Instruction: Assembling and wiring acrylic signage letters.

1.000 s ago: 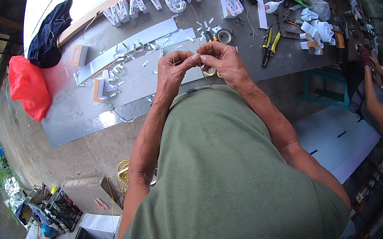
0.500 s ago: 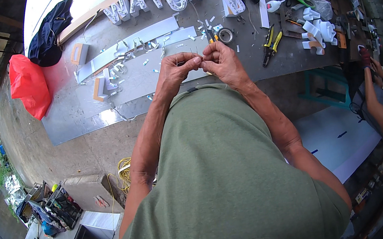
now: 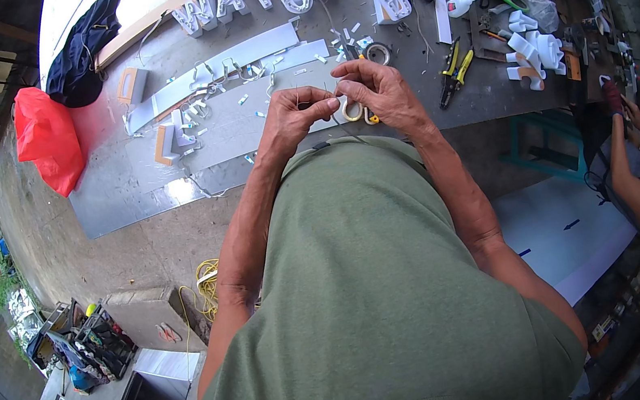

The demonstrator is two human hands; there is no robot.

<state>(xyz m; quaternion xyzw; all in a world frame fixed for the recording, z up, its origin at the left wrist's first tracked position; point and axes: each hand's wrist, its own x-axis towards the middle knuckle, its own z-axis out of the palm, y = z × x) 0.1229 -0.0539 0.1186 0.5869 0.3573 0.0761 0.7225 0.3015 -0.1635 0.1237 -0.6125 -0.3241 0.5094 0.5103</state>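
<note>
Both of my hands meet over the near edge of the metal worktable (image 3: pixel 223 152). My left hand (image 3: pixel 294 120) is closed, thumb and forefinger pinching a thin wire (image 3: pixel 321 89). My right hand (image 3: pixel 381 97) also pinches at the fine wire ends with thumb and forefinger, its other fingers curled above; the exact contact is too small to make out. Scissors (image 3: pixel 351 111) with pale yellow handles lie partly hidden beneath my right hand. Just beyond is a roll of tape (image 3: pixel 388 54). Yellow-handled pliers (image 3: pixel 451 83) rest to the right.
White raised sign letters (image 3: pixel 231 4) stand along the back. Small wired light modules (image 3: pixel 200 106) and a long white strip (image 3: pixel 265 42) lie left of centre. A red bag (image 3: pixel 47 148) hangs at the left edge. White curved pieces (image 3: pixel 548 49) and a co-worker's arm (image 3: pixel 619 146) are at right.
My right hand has shifted slightly right and its fingers have lifted, widening the gap between the hands. The scissors handles now show below it. My left hand has barely moved.
</note>
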